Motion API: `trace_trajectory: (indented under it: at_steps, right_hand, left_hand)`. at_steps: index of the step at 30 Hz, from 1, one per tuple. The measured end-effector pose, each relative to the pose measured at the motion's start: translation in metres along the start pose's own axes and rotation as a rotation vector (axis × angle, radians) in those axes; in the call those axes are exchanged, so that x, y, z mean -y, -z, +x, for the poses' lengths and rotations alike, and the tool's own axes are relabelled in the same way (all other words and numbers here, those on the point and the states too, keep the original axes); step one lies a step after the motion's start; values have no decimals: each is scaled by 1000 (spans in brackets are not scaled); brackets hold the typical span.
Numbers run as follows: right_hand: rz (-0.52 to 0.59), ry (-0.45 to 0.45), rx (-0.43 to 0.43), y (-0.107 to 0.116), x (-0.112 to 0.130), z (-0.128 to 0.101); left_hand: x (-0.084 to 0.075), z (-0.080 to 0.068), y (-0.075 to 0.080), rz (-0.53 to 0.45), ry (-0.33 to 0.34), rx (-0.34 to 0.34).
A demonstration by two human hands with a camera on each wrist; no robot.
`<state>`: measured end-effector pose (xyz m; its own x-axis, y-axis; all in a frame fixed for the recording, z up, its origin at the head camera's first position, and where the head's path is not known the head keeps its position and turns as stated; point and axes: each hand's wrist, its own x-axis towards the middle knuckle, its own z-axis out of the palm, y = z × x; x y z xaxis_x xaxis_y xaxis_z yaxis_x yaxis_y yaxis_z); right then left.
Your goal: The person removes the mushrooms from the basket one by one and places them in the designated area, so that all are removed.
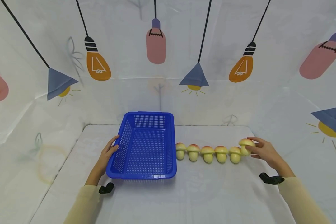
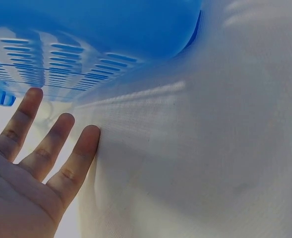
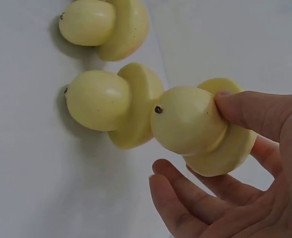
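We steady the blue basket [image 1: 145, 146] with our left hand [image 1: 107, 155], fingers [image 2: 61, 144] straight and spread against its perforated side wall at about 9 o'clock of the basket, gripping nothing. The basket sits upright on the white desk [image 1: 201, 193], with nothing visible inside it.

At 3 o'clock of the basket runs a row of five toy mushrooms [image 1: 207, 153], yellow stems and reddish caps, lying close together on the desk. At the row's far right end our right hand [image 1: 264, 151] holds a sixth mushroom [image 1: 245, 145] lifted slightly above the rest. The right wrist view shows the thumb [image 3: 255, 111] pressed on its stem beside the cap and the other fingers [image 3: 185, 198] loosely curled beneath, so the piece is pinched rather than wrapped. It hangs just beside its nearest neighbour [image 3: 113, 104], seeming to touch that one's cap.

Printed lamps [image 1: 98, 63] decorate the backdrop at 12 o'clock.
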<state>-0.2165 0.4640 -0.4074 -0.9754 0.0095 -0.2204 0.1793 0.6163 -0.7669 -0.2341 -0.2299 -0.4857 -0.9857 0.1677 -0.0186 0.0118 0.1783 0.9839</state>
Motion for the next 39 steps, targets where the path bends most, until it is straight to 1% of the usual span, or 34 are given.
trace_trajectory:
  at_steps: [3, 6, 10, 16, 22, 26, 30, 39]
  right_hand:
    - [29, 0, 26, -1, -1, 0]
    - [21, 7, 35, -1, -1, 0]
    - [-22, 16, 22, 1, 0, -2]
    - [-105, 0, 0, 10, -3, -9]
    - [-163, -27, -26, 17, -16, -16]
    - [-189, -52, -16, 19, -26, -20]
    - [-213, -73, 7, 17, -34, -24]
    - [-221, -24, 15, 4, -42, -19]
  left_hand:
    - [1, 0, 0, -2, 0, -4]
    - [0, 0, 0, -5, -1, -3]
    - [0, 0, 0, -5, -1, -2]
    - [1, 1, 0, -13, 8, 2]
    - [0, 1, 0, -9, 8, -4]
    - [1, 1, 0, -6, 6, -5]
    - [0, 0, 0, -9, 7, -2]
    - [2, 1, 0, -10, 7, -5]
